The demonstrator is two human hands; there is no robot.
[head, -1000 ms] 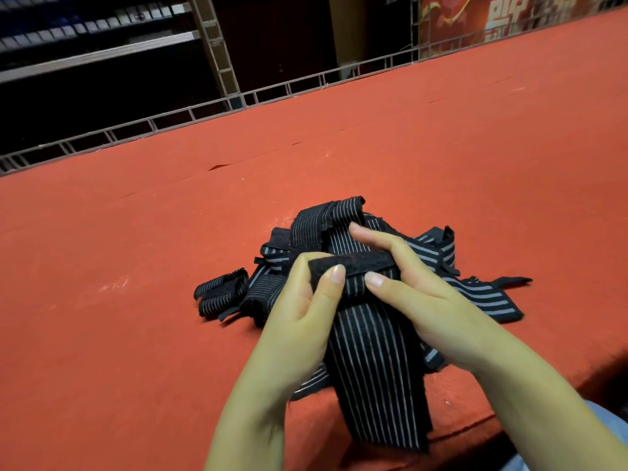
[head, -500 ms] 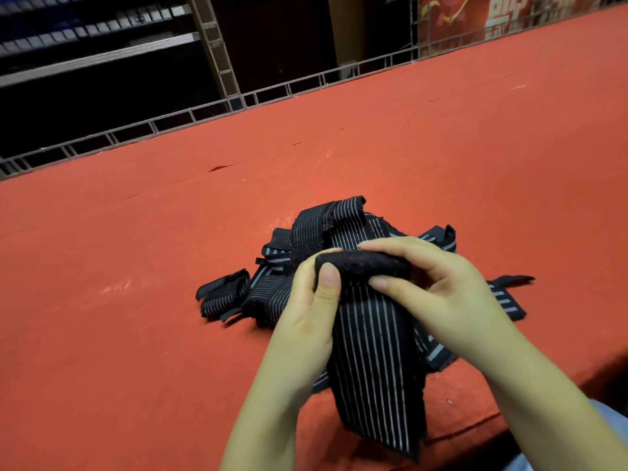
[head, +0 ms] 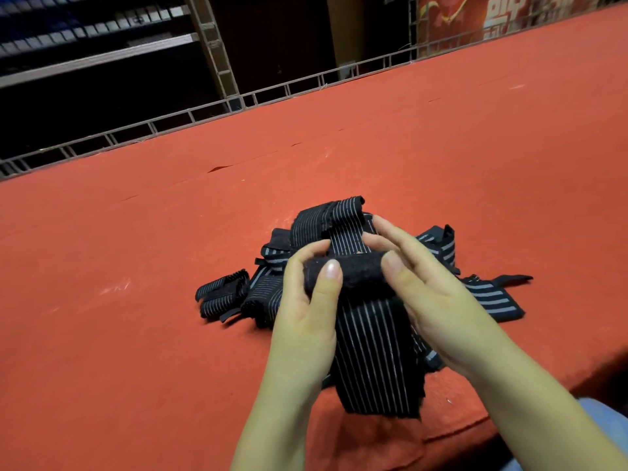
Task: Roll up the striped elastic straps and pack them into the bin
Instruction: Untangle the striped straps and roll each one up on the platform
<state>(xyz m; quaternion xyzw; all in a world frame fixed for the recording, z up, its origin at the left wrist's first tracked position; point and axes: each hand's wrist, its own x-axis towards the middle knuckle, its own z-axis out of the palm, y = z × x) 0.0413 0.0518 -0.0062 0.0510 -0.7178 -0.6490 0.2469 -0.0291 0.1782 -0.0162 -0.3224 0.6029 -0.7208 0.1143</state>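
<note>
Head cam shot, reading it left to right: upper left of the frame is a dark shelf rack [head: 95, 45] behind a wire rail [head: 190, 113], not part of the job as far as I can tell. Below that the red table [head: 102, 334] fills most of the frame, and just left of centre sits a small rolled strap [head: 221, 294], lying on its own right beside the main heap. The pile of straps [head: 339, 219] is dead centre, a loose tangle, probably dumped there so each one can be pulled out in turn. Then the left hand [head: 306, 311], fingers curled round the left end of the roll [head: 350, 275], thumb pressed on its front. That roll is the started end of the strap being worked [head: 370, 355], whose striped tail hangs down toward the lower middle of the frame over the table edge, I'd guess so it feeds in flat. The right hand [head: 441, 300] clamps the roll's right end, thumb in front, fingers reaching over the top and behind. So the roll sits crosswise between both thumbs and the fingers behind it, lifted just above the pile. My read: only the first turns are done. No bin anywhere in view. Far right, a flat strap end [head: 492, 300] sticks out of the heap.
</note>
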